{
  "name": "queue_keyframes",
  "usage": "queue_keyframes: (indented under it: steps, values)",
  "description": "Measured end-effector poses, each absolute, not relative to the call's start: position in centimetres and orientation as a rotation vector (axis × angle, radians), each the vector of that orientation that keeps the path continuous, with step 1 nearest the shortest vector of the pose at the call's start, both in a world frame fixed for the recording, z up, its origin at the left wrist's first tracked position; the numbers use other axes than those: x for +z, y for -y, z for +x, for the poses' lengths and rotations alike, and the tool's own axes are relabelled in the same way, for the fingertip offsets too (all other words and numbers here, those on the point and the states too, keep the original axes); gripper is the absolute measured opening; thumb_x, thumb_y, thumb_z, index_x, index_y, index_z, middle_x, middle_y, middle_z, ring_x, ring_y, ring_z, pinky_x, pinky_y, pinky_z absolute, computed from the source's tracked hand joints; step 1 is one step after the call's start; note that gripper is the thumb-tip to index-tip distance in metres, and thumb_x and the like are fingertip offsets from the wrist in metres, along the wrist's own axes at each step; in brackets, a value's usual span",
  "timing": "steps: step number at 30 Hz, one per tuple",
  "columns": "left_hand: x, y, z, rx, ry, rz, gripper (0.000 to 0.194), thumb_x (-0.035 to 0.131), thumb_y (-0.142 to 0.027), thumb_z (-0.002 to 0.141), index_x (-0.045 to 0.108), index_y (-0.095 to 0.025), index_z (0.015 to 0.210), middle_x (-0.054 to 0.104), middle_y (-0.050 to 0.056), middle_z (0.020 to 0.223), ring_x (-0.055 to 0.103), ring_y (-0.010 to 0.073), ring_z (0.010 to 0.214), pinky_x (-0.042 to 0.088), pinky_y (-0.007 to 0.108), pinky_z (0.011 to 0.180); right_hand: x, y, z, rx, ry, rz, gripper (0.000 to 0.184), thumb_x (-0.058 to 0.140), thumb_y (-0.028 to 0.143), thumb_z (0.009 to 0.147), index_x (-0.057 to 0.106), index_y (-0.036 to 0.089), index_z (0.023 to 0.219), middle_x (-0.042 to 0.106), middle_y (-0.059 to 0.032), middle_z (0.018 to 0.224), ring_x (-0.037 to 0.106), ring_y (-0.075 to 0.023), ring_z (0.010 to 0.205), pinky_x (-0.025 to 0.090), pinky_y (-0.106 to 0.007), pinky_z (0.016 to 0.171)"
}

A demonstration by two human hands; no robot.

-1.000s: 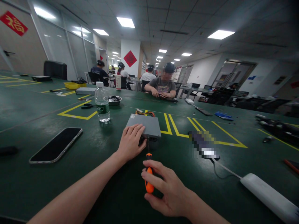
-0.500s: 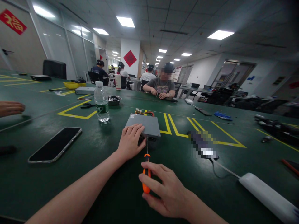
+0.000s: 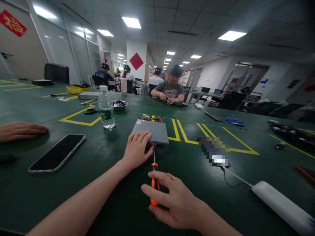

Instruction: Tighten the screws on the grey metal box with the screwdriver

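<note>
A grey metal power supply unit (image 3: 155,129) lies on the green table, with a bundle of coloured wires (image 3: 154,118) at its far side. My left hand (image 3: 137,147) grips its near left corner, fingers on the top face and thumb down by the front edge. Between the fingers and thumb of my right hand (image 3: 172,196) is an orange and black screwdriver (image 3: 154,196). Its shaft points away from me, and the tip meets the near face of the unit, where the exact contact spot is hidden.
A water bottle (image 3: 106,109) and a phone (image 3: 57,153) stand left of the unit. Another person's hand (image 3: 23,131) rests at the left edge. A white power strip (image 3: 280,203) lies to the right. Across the table sits a person (image 3: 169,88); a metal bowl (image 3: 119,105) is farther back.
My right hand's fingers have shifted slightly around the screwdriver handle, one finger reaching farther left. My left hand stays put. The other person's hand has slid farther into view from the left.
</note>
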State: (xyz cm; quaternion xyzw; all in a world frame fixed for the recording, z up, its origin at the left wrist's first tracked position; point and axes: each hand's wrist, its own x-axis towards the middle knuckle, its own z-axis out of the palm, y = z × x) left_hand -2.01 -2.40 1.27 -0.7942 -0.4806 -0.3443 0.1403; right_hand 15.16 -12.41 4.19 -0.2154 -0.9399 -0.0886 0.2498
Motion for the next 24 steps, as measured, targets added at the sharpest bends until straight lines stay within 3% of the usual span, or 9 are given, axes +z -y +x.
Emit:
queue_keyframes:
  steps: [8,15,24]
  values:
    - [1.3,2.4,-2.0,-1.019,1.377,-2.291,0.042,0.050,-0.033,0.079,0.047,-0.022,0.119,0.053,0.007,0.124,0.044,0.0248,0.115,0.030,0.041,0.094,2.5,11.8,15.2,-0.183,2.355,-0.524,0.020,0.051,0.034,0.085,0.049,0.015,0.092,0.064,-0.0144,0.099,0.063,-0.0165,0.081,0.050,-0.028,0.066]
    - [1.1,2.3,-2.0,-1.010,1.400,-2.292,0.040,0.048,-0.033,0.080,0.047,-0.021,0.119,0.052,0.007,0.126,0.042,0.0241,0.117,0.028,0.041,0.096,3.8,12.2,15.4,-0.163,2.458,-0.547,0.030,0.041,0.033,0.088,0.050,0.015,0.110,0.061,-0.0154,0.104,0.061,-0.0198,0.091,0.051,-0.031,0.068]
    - [1.1,2.4,-1.9,-1.035,1.411,-2.288,0.039,0.046,-0.033,0.082,0.047,-0.021,0.119,0.052,0.007,0.125,0.042,0.0237,0.117,0.028,0.041,0.096,2.9,11.6,15.8,-0.231,2.238,-0.545,0.024,0.056,0.034,0.082,0.045,0.016,0.094,0.065,-0.0151,0.095,0.064,-0.0178,0.079,0.052,-0.028,0.063]
